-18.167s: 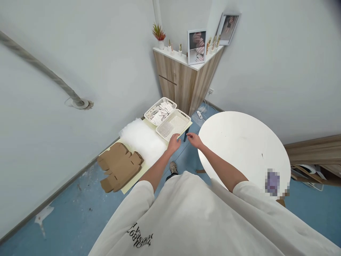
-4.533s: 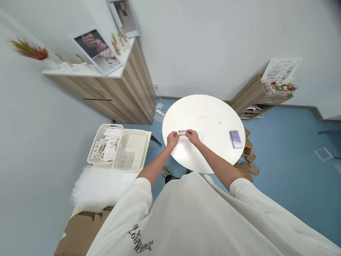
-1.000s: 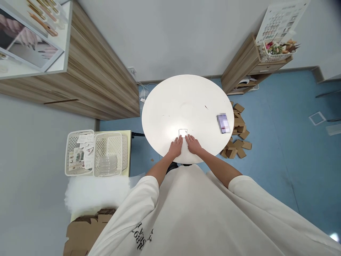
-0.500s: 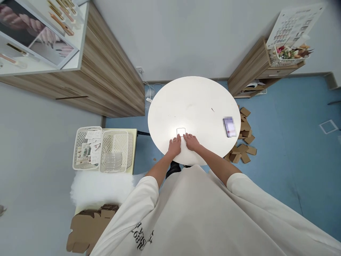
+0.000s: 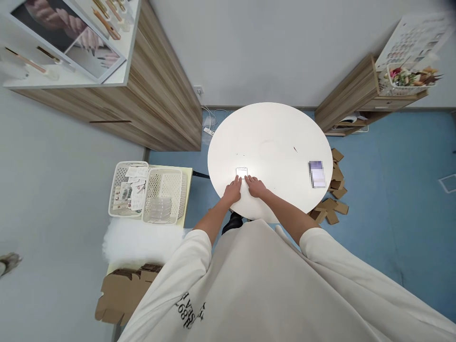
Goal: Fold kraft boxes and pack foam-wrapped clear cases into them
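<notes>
A small flat, clear square case (image 5: 242, 171) with a thin dark outline is at the left-front part of the round white table (image 5: 270, 137), bright with glare. My left hand (image 5: 232, 190) has its fingertips on the case's near left edge, and my right hand (image 5: 256, 187) has its own on the near right edge. Both hands point forward with fingers close together, gripping the case from the near side. Whether it rests on the tabletop or is slightly raised, I cannot tell, and its underside is hidden.
A pixelated purple rectangle (image 5: 317, 174) lies at the table's right. Two white baskets (image 5: 181, 194) hold papers and clear trays on a side table to the left, by white fluffy material (image 5: 138, 240). Cardboard pieces (image 5: 121, 292) sit front left. Wooden cabinets (image 5: 171, 85) flank the back.
My view has turned slightly left. Relative to the table, both hands and the case have shifted left and a little away from me. My hands stay at its near edge.
</notes>
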### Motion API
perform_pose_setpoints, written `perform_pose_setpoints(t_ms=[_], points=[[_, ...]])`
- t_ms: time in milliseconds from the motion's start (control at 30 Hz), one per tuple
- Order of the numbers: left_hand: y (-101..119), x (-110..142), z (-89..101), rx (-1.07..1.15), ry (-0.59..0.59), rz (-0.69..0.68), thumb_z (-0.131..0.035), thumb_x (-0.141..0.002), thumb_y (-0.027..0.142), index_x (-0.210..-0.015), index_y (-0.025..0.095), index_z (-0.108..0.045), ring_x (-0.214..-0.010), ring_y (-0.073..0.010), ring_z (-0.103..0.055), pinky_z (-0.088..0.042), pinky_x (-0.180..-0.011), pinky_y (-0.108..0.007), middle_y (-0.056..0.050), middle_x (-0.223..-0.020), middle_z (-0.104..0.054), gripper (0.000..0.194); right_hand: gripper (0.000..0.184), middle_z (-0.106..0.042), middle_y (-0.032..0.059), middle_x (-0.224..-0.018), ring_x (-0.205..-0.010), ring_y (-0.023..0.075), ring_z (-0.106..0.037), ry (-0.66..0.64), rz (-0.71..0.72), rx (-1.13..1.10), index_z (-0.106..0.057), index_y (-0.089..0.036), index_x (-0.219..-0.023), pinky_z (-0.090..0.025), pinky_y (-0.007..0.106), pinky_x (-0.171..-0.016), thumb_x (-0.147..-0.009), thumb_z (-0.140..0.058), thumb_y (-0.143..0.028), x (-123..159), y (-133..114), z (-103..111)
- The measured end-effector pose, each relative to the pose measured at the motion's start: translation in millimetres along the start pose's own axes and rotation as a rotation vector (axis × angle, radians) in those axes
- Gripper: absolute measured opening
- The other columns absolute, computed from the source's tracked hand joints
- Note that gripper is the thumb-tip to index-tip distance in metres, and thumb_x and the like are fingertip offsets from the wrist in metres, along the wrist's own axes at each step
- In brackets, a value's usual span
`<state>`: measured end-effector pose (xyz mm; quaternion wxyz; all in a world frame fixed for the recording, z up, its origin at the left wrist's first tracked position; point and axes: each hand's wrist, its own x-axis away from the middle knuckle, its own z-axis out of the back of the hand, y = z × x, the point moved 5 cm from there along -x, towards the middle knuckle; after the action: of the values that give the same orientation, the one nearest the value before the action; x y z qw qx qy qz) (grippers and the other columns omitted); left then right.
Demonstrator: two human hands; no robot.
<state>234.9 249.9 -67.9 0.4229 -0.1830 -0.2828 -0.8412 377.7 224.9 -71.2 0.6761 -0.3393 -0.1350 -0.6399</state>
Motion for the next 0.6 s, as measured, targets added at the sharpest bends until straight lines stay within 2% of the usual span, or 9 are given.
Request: perform_pose_setpoints(t_ms=[133,200,267,433,600], points=[[-3.5,16.6,0.3,-0.008,0.059,0.009,-0.047,-0.088,0.014,-0.164,0.024,-0.003,-0.149,-0.0333,-0.033,-0.040,-0.111,-0.046,-0.009,-0.172,0.003,0.089,0.077,-0.038,0.0159,-0.160,-0.134,0.0317,-0.049,-0.022,0.000,-0.030,-0.005,-0.020,-0.165,-0.046,0.040,-0.100,-0.097,-0.041,-0.021,18.2,2.1,0.3],[-6.6,29.1,-1.8,-0.002,0.096,0.047,-0.047,-0.089,0.015,-0.164,0.024,-0.005,-0.149,-0.0335,-0.033,-0.040,-0.111,-0.046,-0.010,-0.172,0.001,0.086,0.073,-0.048,0.0171,-0.152,-0.125,0.0316,-0.056,-0.008,0.015,-0.008,-0.010,-0.019,-0.164,-0.047,0.040,-0.097,-0.098,-0.041,-0.021,25.7,-1.4,0.3],[-11.0,44.8,-5.8,0.007,0.129,0.102,-0.046,-0.090,0.016,-0.164,0.022,-0.010,-0.149,-0.0337,-0.033,-0.039,-0.112,-0.046,-0.010,-0.172,0.000,0.083,0.067,-0.052,0.0183,-0.146,-0.122,0.0321,-0.057,0.035,0.071,0.041,-0.019,-0.016,-0.162,-0.045,0.041,-0.098,-0.098,-0.040,-0.020,30.2,-12.2,1.0],[-28.1,97.2,-23.0,0.070,0.170,0.250,-0.044,-0.093,0.018,-0.161,0.017,-0.025,-0.148,-0.0346,-0.036,-0.038,-0.114,-0.046,-0.014,-0.171,-0.011,0.070,0.048,-0.057,0.0188,-0.138,-0.121,0.0327,-0.056,0.090,0.289,0.132,-0.045,-0.016,-0.148,-0.042,0.042,-0.098,-0.100,-0.039,-0.019,33.8,-67.7,-2.4],[-58.0,161.4,-42.6,0.132,0.243,0.385,-0.041,-0.095,0.018,-0.153,0.016,-0.041,-0.147,-0.0339,-0.037,-0.038,-0.114,-0.047,-0.015,-0.167,-0.025,0.058,0.042,-0.059,0.0183,-0.134,-0.119,0.0324,-0.057,0.077,0.429,0.188,-0.055,-0.017,-0.139,-0.044,0.042,-0.095,-0.100,-0.040,-0.020,38.4,-133.4,-14.6]])
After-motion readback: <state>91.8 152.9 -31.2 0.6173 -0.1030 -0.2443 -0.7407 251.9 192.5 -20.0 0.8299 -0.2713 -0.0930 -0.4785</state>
